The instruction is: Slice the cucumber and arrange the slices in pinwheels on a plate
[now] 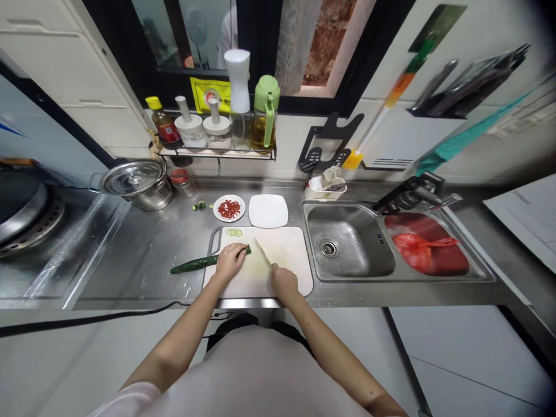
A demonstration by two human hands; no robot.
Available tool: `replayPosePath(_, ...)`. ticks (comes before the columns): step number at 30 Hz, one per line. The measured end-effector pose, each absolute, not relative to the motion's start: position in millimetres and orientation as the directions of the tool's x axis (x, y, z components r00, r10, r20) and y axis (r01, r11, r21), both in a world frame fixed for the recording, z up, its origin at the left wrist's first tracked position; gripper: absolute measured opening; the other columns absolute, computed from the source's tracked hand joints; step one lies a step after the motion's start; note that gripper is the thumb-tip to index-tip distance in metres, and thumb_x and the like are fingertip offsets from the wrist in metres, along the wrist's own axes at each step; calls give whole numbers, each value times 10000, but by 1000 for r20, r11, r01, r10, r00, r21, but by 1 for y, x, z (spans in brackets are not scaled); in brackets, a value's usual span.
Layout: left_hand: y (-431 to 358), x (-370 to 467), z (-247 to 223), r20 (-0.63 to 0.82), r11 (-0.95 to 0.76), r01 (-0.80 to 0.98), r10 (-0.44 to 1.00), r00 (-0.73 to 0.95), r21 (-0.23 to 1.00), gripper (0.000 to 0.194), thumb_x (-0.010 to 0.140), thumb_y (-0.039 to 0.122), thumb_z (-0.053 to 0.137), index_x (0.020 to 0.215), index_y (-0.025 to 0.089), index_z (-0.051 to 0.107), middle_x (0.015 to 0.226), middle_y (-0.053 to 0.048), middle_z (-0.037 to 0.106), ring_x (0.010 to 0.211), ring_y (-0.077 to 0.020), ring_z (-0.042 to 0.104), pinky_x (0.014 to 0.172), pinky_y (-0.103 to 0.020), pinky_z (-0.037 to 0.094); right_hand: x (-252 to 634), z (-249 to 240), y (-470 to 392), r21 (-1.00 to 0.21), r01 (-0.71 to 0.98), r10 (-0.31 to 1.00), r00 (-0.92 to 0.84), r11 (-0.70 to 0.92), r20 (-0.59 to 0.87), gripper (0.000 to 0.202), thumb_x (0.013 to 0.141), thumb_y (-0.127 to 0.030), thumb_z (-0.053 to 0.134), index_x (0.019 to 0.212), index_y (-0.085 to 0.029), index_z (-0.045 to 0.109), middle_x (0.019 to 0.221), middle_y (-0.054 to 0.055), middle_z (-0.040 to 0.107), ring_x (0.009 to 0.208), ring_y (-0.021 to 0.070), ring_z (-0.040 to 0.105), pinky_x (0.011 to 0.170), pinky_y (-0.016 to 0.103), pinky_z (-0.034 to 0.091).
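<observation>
A long green cucumber (194,266) lies across the left part of the white cutting board (299,260), its far-left end reaching past the board onto the steel counter. Near its cut right end, my left hand (230,260) is closed over it. My right hand (284,284) grips a knife (262,251) by the handle; its blade points up and to the left, a little apart from the cucumber's end. A few thin cucumber slices (234,233) rest at the board's upper left. Behind the board are a small plate of chopped red pieces (229,209) and a bare white plate (268,211).
A double steel sink (351,260) with a red plastic bag (412,253) in its right basin is to the right. Cucumber scraps (199,205) lie behind the cucumber. A steel pot (152,194) stands back left, and a shelf (217,153) holds seasoning bottles.
</observation>
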State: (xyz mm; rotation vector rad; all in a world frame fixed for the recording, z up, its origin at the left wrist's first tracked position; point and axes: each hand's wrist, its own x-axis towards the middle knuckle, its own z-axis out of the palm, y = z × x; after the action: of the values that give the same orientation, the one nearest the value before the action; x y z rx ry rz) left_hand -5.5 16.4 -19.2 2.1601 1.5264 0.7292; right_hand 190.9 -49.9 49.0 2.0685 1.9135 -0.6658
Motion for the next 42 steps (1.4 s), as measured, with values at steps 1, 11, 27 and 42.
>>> replayPosePath(1, 16, -6, -19, 191, -326, 739, 945, 265, 590, 237, 921, 286, 488, 1071, 248, 668, 1097, -33, 698, 1041, -195, 617, 944, -349, 473, 193, 49, -52, -104, 990, 879, 38, -99, -476, 338, 907, -92, 360, 1176, -166, 551, 933, 122, 698, 908, 227, 666, 712, 294, 420)
replayPosePath(11, 15, -12, -20, 195, -214, 765, 974, 117, 608, 310, 946, 343, 438, 1140, 219, 645, 1133, -57, 684, 1054, -227, 605, 939, -383, 464, 211, 43, -59, 19, 999, 959, 52, -49, -280, 428, 927, -154, 397, 1340, -215, 492, 996, 123, 661, 956, 239, 613, 804, 332, 375)
replayPosePath(27, 9, -5, -16, 179, -242, 766, 969, 167, 595, 310, 954, 350, 420, 1142, 234, 637, 1163, -62, 675, 1113, -216, 587, 1073, -430, 357, 214, 35, -62, -32, 999, 976, -4, -4, -219, 493, 902, -165, 446, 1393, -200, 467, 1008, 136, 627, 965, 251, 537, 833, 351, 326)
replayPosePath(42, 6, -1, -10, 168, -267, 755, 964, 207, 599, 293, 942, 355, 448, 1144, 243, 629, 1170, -57, 670, 1111, -201, 580, 1128, -456, 279, 209, 30, -62, -49, 998, 977, -42, 32, -210, 497, 894, -225, 506, 1388, -196, 466, 1008, 125, 621, 954, 249, 519, 818, 353, 306)
